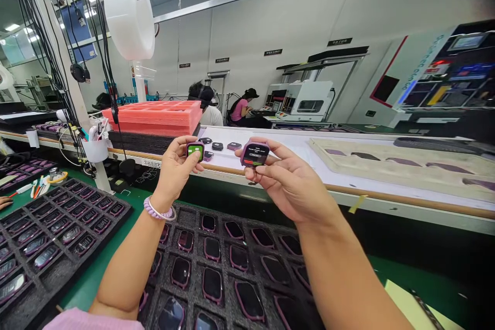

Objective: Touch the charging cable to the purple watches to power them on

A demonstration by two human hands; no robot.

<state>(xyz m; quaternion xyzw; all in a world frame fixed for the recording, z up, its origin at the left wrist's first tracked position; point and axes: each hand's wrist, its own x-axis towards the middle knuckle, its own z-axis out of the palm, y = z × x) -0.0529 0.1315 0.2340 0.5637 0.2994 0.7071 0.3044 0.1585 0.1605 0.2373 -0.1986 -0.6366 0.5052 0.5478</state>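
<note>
My left hand [178, 165] is closed round a small purple smartwatch body [195, 152] whose screen glows green, the thumb lying on the screen. Held up beside it, a second purple smartwatch body [255, 154] is gripped by the fingers of my right hand [284, 175]; its dark screen shows white text, a grey button and a red and green strip. Neither watch has a strap. Below both hands lies a dark foam tray [193, 215] with several purple watch bodies in its square pockets, partly hidden by my forearms.
Another foam tray [50, 283] of watches stands at the left. On the raised white shelf are loose watches [217, 146], a beige tray [371, 178] and stacked red foam trays [154, 118]. Cables [104, 36] and a white roll [129, 18] hang at upper left. Co-workers sit beyond.
</note>
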